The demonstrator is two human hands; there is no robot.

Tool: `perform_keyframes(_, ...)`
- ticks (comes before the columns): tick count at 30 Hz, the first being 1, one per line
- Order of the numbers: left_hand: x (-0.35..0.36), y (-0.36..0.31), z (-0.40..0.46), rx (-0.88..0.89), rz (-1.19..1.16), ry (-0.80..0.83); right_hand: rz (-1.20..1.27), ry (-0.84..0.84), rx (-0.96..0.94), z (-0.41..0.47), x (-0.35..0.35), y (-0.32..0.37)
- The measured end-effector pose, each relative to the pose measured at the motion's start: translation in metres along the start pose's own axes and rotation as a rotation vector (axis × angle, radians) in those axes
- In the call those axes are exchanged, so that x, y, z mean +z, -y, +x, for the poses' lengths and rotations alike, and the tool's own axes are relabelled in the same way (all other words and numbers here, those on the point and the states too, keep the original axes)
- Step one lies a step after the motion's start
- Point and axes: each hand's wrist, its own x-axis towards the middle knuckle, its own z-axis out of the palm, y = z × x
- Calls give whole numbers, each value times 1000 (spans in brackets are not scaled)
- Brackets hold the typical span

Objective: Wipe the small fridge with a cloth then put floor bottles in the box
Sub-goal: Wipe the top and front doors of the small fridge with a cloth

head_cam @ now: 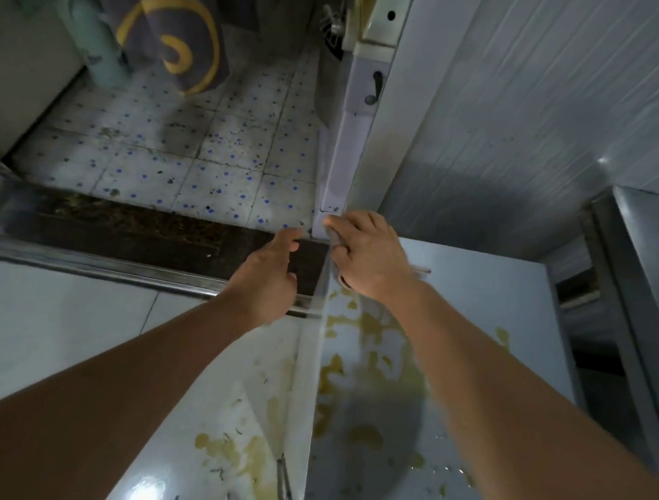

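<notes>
Seen from above, the small fridge (448,380) fills the lower right of the frame, its pale top spattered with yellowish stains (368,333) that run from the middle down to the bottom edge. The right hand (367,253) lies at the far left corner of that top, just right of centre in the frame, palm down, its grip closed over a grey cloth (342,247). Only a small fold of the cloth shows under the fingers and a thin strip pokes out on the right of the hand, so how much of it is bunched beneath is hard to tell. The cloth is pressed against the fridge's top edge, close to the foot of a white door frame (344,151) that rises toward the top of the frame.

The left hand (269,280) hangs just left of the fridge's corner, near the right hand but not touching it. Its grip is apart, fingers loosely spread and holding nothing, over a dark door sill (142,233) with a metal strip along its near side.

Beyond the sill, in the upper left, lies a tiled floor (209,151) with blue dots and dirt marks. A grey curtain (172,24) with a yellow spiral hangs over it. A steel cabinet (652,278) stands at the right edge. More yellow stains mark the white surface at the bottom centre.
</notes>
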Motion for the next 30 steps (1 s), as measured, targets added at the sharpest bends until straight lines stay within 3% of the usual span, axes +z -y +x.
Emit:
perform_keyframes(5,-7,-2,-8,-16,28,-12,-51,18,-149,-12,3,3)
perform_keyframes(12,-4,-14,-23,25,49,15,-18,96,-358,-126,7,43)
perform_keyframes(16,8,-25,-25,70,46,13,-44,117,-401,-138,7,29)
perform_keyframes(24,29,-34,-37,109,181,-84,-104,45,84,-78,-13,-36)
perform_keyframes(28,46,-42,-48,338,340,-134,-114,69,48,-126,-4,-17)
perform_keyframes(30,55,-49,-45,345,383,-110,-137,95,4,-154,-6,-19)
